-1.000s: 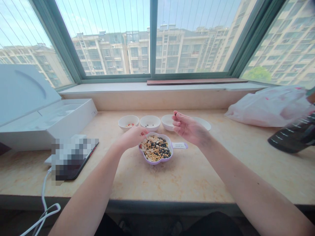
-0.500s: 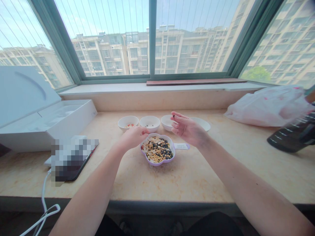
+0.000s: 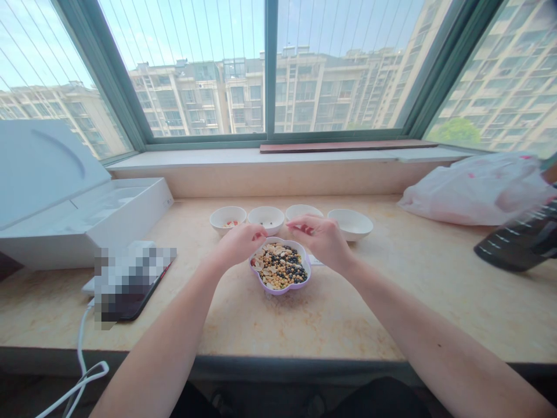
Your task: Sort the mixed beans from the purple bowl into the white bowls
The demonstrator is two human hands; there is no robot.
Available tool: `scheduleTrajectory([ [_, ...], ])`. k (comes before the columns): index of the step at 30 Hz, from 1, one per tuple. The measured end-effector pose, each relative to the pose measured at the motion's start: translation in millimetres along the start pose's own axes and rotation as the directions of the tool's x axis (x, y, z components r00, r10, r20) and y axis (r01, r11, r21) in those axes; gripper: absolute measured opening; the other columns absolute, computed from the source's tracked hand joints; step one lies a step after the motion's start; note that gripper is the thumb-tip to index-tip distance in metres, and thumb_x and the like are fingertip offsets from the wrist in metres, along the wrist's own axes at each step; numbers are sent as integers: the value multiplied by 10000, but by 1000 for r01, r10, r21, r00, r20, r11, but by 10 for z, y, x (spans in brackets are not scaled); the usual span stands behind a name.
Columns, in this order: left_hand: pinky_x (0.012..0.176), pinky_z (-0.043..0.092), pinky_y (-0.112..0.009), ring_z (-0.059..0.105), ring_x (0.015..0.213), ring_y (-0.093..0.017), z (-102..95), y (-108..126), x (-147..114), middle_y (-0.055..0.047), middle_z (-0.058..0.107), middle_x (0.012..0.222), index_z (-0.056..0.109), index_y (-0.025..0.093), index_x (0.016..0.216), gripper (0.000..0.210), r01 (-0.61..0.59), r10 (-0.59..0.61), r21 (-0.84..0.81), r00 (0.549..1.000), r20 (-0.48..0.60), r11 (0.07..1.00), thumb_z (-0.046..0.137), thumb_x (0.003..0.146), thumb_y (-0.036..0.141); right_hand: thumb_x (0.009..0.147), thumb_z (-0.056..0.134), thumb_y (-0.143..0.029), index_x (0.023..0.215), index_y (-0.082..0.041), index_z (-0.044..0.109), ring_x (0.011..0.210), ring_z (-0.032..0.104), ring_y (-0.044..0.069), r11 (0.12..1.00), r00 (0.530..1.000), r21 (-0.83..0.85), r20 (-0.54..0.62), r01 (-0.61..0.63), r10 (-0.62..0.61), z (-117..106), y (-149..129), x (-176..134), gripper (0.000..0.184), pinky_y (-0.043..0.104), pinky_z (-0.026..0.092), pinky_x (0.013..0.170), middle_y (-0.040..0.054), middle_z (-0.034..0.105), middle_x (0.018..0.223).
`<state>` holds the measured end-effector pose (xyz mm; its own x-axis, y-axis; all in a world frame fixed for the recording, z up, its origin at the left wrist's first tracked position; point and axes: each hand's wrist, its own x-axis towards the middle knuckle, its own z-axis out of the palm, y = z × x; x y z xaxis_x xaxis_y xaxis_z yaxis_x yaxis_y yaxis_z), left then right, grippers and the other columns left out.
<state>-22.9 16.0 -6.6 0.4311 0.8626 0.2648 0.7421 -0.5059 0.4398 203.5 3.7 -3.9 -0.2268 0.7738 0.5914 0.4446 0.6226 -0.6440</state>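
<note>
A purple-rimmed, flower-shaped bowl [image 3: 282,288] holds mixed peanuts, black beans and yellow beans. At its far left rim is my left hand [image 3: 241,242], fingertips pinched together; whatever they hold is hidden. My right hand [image 3: 322,239] reaches over the bowl's far right side, its pinched fingertips close to the right rim of a white bowl [image 3: 266,213] with a few dark beans inside. The black bean seen in those fingers earlier is hidden now. Another white bowl [image 3: 227,213], to the left, contains peanuts and reddish bits. The third white bowl [image 3: 304,211] is partly behind my right hand.
A fourth white bowl [image 3: 350,223] ends the row on the right. An open white box [image 3: 130,203] and a phone [image 3: 139,296] with a white cable lie left. Toward the right are a plastic bag [image 3: 474,188] and a dark container [image 3: 513,247] with white markings.
My right hand has turned palm-down and moved slightly left and down, from the third white bowl toward the second. My left hand stays nearly still.
</note>
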Motion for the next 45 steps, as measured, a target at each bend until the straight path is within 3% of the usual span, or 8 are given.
scheduleTrajectory([
  [7,771,513,-287,660,771,-152,84,162,14,-42,739,965,741,216,1050,226,-90,82,-46,986,-143,995,537,962,258,831,717,-354,833,-220,777,660,616,165,989,997,126,5,-79,79,73,-39,-25,146,331,499,638,51,752,835],
  [12,753,531,-261,652,772,-124,161,188,16,-38,706,1004,680,225,1185,254,-176,142,-119,959,-247,977,561,961,245,777,771,-405,920,-216,701,614,602,138,949,983,267,-28,-165,179,81,-97,-24,248,301,481,587,42,745,850],
  [18,769,538,-276,647,807,-129,189,243,12,-60,689,1057,702,231,1169,243,-318,258,-150,911,-321,936,564,969,211,785,762,-395,1026,-231,607,667,650,157,860,965,438,134,-260,224,86,-74,-4,331,277,468,560,35,741,854],
  [26,774,517,-267,643,811,-134,246,220,28,-44,689,966,726,206,999,152,-279,218,-157,921,-322,947,582,971,244,758,778,-450,1075,-182,661,535,540,119,789,913,465,273,-401,303,56,-63,13,431,261,424,513,-14,648,646],
  [30,782,499,-271,633,795,-140,245,159,55,-32,691,944,724,206,983,135,-184,128,-150,939,-318,971,599,955,248,824,711,-428,1090,-182,670,553,555,126,846,917,365,244,-389,317,72,-20,9,365,273,430,522,24,698,742],
  [35,868,487,-326,641,843,-184,243,-45,137,-45,704,916,739,198,927,192,17,-52,-101,934,-354,995,575,953,295,871,646,-324,946,-193,720,616,606,161,978,961,-32,184,-205,207,88,33,-12,168,303,443,589,37,717,746],
  [40,890,474,-351,639,863,-204,267,-261,293,-69,716,943,743,186,935,218,127,-137,-50,907,-398,991,561,952,304,879,636,-283,900,-211,733,654,635,174,982,966,-153,217,-109,141,78,44,-28,123,314,446,624,42,758,817],
  [45,959,436,-398,641,976,-238,325,-336,411,-90,721,1038,746,187,984,238,141,-119,33,919,-376,989,547,963,317,886,624,-270,897,-214,732,697,656,189,973,961,-210,234,-97,147,49,35,-11,122,317,441,642,40,764,822],
])
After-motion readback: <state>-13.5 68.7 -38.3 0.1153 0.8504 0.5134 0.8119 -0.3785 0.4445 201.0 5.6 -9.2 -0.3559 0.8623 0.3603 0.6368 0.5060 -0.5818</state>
